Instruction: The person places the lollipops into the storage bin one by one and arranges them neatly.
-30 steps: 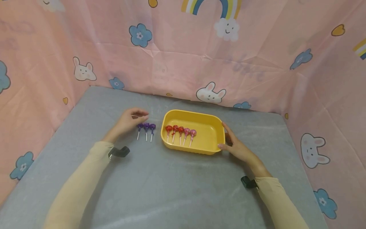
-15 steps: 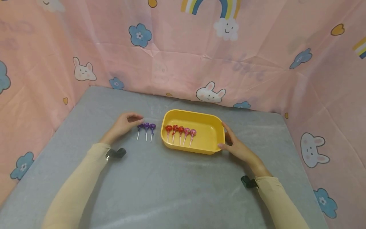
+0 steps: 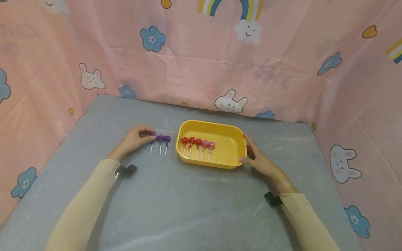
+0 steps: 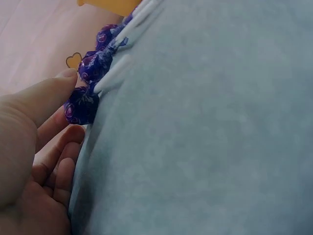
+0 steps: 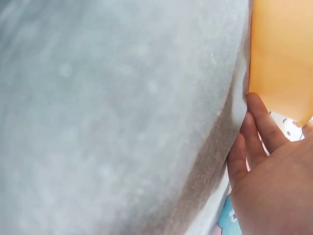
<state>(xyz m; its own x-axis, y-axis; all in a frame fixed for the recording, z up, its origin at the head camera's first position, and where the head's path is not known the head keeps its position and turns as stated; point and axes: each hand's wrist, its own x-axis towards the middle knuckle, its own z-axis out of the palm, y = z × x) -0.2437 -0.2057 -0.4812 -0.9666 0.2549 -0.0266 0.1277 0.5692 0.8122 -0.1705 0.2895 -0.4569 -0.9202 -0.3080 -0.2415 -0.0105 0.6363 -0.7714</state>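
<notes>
On the grey table lie 3 purple-wrapped lollipops (image 3: 160, 138) in a row, sticks toward the person. My left hand (image 3: 134, 140) is at the leftmost one, thumb and fingers around its wrapped head (image 4: 81, 105), which is still on the table in the left wrist view. To the right stands a yellow tray (image 3: 233, 129). Inside, at its left, red lollipops (image 3: 192, 140) and pink lollipops (image 3: 211, 145) lie side by side. My right hand (image 3: 262, 162) rests against the tray's right end with spread, mostly straight fingers, thumb at the near corner; fingertips (image 5: 254, 100) touch its wall.
The grey cloth-covered table (image 3: 188, 209) reaches back to a pink printed curtain (image 3: 188, 69), which also rises at both sides. Dark straps with small devices (image 3: 126, 170) sit on the wrists.
My left hand has come down and toward me, from above the purple lollipops onto the leftmost one. The lollipops, tray and right hand stay in place.
</notes>
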